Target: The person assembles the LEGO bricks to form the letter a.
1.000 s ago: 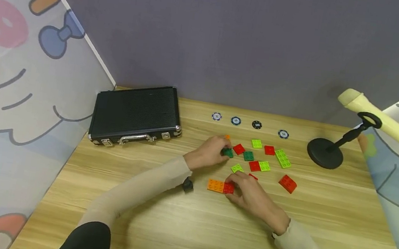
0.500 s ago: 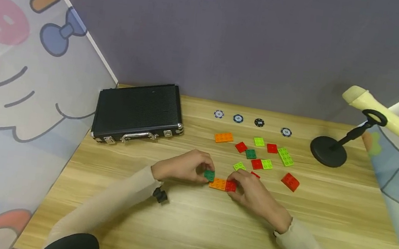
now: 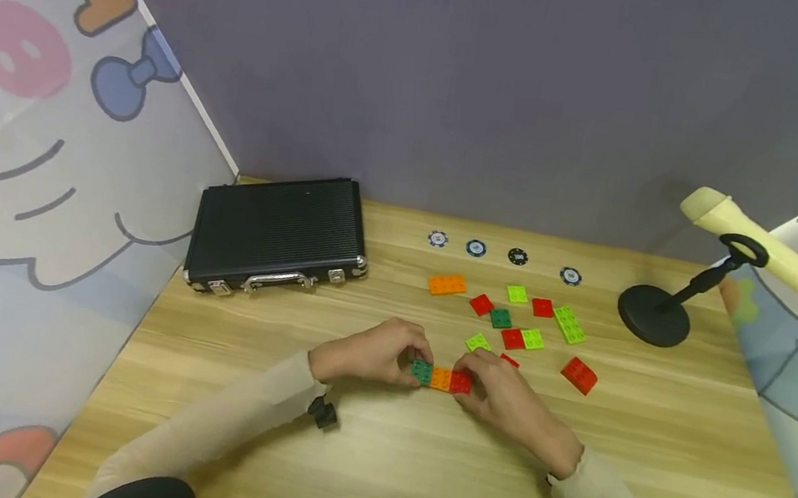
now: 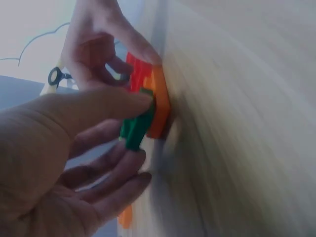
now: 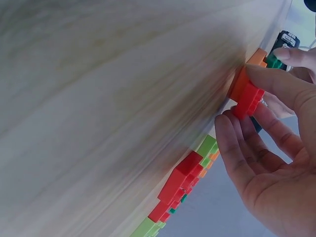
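Observation:
My left hand [image 3: 385, 352] pinches a green building brick [image 3: 421, 371] between thumb and fingers, at the left end of an orange brick [image 3: 440, 379]. In the left wrist view the green brick [image 4: 139, 121] sits slightly tilted against the studded side of the orange brick [image 4: 160, 106]. My right hand [image 3: 504, 393] holds a red brick [image 3: 460, 382] at the orange one's right end. Seen from the right wrist, the red brick [image 5: 248, 100] overlaps the orange brick's end, thumb on one side. Whether the green brick is pressed fully down cannot be told.
Beyond the hands lie loose bricks, among them an orange one [image 3: 446, 285], a lime one [image 3: 570, 324] and a red one [image 3: 579, 375]. Several poker chips [image 3: 476, 248] line the back. A black case [image 3: 280, 229] stands left, a microphone stand [image 3: 653, 314] right.
My left hand has brought the green brick from among the loose bricks toward me, onto the orange brick's left end. The right hand keeps its hold on the red brick.

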The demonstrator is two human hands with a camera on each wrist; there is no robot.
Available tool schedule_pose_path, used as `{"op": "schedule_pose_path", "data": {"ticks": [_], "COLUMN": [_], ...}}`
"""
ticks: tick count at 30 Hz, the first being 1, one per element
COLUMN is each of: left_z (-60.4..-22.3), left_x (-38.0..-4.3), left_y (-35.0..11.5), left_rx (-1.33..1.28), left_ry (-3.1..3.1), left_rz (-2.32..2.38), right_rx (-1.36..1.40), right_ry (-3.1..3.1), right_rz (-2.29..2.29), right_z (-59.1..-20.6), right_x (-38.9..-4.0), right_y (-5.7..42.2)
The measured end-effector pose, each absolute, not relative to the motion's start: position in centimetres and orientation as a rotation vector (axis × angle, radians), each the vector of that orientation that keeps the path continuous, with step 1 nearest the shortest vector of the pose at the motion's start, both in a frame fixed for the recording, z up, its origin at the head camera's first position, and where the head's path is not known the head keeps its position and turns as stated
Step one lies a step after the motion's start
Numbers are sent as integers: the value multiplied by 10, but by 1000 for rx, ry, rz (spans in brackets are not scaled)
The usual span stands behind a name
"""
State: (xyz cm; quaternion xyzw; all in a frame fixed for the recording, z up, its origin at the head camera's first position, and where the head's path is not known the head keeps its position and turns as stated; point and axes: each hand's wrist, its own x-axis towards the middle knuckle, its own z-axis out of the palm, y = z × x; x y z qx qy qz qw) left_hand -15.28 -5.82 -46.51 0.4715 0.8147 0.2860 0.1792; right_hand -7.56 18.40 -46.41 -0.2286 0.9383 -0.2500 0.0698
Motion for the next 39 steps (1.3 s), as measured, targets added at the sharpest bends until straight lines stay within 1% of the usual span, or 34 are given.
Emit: {"op": "schedule_pose_path", "data": {"ticks": [9,24,33,39], "left_z": [-463,-461,-459,-462], "left_x": [-153,-154,-153,-150], "left_y": [-53,-56,-52,-55], "left_rx": [1333,1285,1329,1283], "left_ry": [2333,2323,2358,2363], "left_rz": [772,797,709,712], "right_rx": [-717,-675,-691,-677], "right_ry": [2853,2846,2842,2835], "right_rz": [-741,-735,-719,-711], "right_z": [-465,-461,-460,-462], "right_x": [-74,-74,-76,-76], "right_y": [186,183,183,181]}}
